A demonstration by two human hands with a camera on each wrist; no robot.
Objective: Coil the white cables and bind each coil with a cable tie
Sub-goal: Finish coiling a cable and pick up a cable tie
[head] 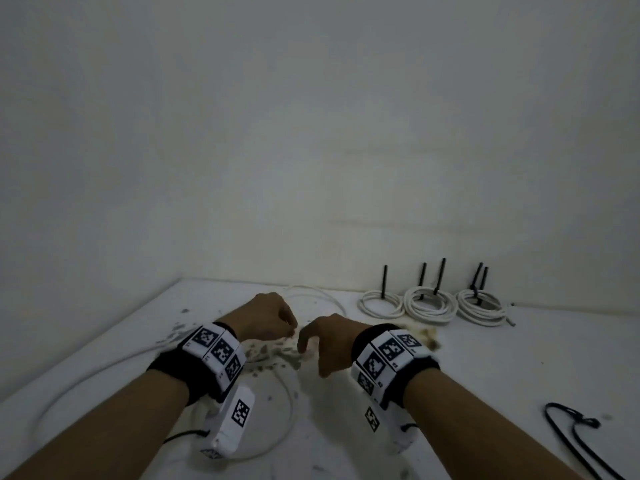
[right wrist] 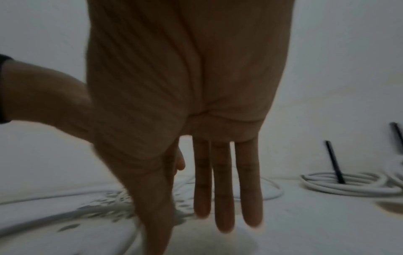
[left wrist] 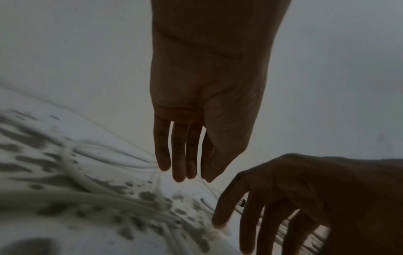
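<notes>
White table (head: 519, 358), three tied coils (head: 429, 303).

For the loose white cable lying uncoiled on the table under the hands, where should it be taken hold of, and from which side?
Judging by its lie, the loose white cable is best pinched on the bare run left of the left hand, coming from above: there it lies flat on the table, a single strand, clear of other loops. Both hands hold nothing; the right hand could then gather loops.
</notes>
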